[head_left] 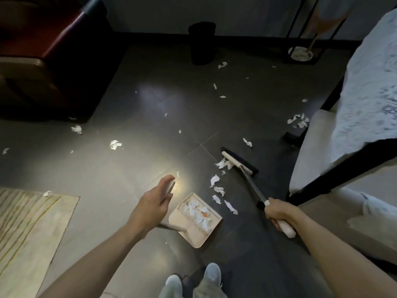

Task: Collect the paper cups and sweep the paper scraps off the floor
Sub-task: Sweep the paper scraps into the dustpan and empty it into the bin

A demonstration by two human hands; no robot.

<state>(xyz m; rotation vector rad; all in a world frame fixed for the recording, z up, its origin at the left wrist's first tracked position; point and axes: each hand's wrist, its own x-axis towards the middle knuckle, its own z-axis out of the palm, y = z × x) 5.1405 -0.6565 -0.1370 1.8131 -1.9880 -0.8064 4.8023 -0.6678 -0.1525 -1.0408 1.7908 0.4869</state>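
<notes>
The left hand [153, 202] reaches forward with its fingers nearly straight and close together. They lie along the top end of the long beige handle [170, 187], with the thumb pressed against it from below, so the hand pinches the handle rather than wrapping it. Below it, the beige plastic dustpan [211, 221] sits flat on the dark grey tiled floor [150, 130], and a heap of torn white paper scraps [198, 212] lies inside it.

The right hand [278, 214] is clenched around the slim metal broom with a cream grip [254, 187], all fingers curled tight where shaft meets grip. The black-bristled broom head [239, 161] rests on the floor, touching a few scraps. A loose trail of scraps [219, 191] lies between broom head and dustpan, and others are scattered across the floor towards the black waste bin [202, 43] by the far wall.
</notes>
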